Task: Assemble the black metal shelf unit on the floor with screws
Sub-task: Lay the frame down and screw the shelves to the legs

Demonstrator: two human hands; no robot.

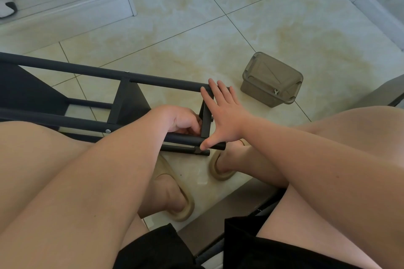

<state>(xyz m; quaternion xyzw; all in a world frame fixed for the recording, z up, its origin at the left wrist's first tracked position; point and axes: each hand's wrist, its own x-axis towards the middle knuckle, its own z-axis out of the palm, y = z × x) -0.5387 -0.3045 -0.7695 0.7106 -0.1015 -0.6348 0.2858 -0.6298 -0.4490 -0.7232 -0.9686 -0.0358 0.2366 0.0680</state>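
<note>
Fingers (213, 91) flat against shelf unit (164, 83)

black metal shelf unit (122, 102) on its side on tiled floor, round tubes, flat panels, silver screws (108, 131)

The left hand (183, 120) is curled, the right hand (223, 113) flat with straight, spread fingers.
</note>
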